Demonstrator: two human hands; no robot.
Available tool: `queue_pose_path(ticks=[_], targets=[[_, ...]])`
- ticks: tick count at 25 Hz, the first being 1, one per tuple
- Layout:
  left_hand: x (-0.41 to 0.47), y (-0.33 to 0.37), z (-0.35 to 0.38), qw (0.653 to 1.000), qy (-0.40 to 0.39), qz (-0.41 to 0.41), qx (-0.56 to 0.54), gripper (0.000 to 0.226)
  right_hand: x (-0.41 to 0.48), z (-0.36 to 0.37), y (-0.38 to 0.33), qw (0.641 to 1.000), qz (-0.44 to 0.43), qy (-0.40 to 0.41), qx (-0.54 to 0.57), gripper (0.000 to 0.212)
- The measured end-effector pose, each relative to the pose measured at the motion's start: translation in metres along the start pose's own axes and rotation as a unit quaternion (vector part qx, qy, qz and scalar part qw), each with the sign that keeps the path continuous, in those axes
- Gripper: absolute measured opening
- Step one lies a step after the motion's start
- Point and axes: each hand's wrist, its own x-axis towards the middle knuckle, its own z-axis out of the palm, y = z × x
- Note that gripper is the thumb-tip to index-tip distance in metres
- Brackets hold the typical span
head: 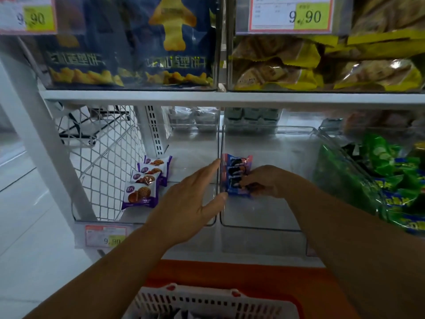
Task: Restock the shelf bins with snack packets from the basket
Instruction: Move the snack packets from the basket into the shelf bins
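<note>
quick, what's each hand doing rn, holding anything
Left hand: open, fingers straight, holding nothing.
Right hand: holds blue cookie packets inside the clear bin.

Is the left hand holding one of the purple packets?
No, the left hand is open, fingers straight, apart from the purple packets; the right hand grips a blue packet.

Four purple packets (139,196), two dark bags (179,65), three price tags (292,14), one basket (207,300). Yellow packets (276,65), green packets (379,157) and blue packets (236,173) are too heaped or hidden to count.
</note>
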Motion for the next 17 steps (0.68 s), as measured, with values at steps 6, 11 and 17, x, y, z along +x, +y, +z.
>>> queue_pose_path(ticks=[6,11,17], targets=[[-0.001,0.001,0.0,1.0,0.008,-0.004,0.008,0.073,-0.007,0.008,-0.006,1.0,-0.001,0.022,-0.016,0.022],[-0.001,0.002,-0.001,0.999,0.015,-0.013,0.026,0.067,-0.041,0.004,-0.011,0.997,-0.019,0.024,0.068,0.006],[-0.061,0.038,-0.01,0.984,0.167,0.016,0.055,0.061,-0.101,0.009,-0.019,0.931,-0.259,0.23,-0.119,0.042]])
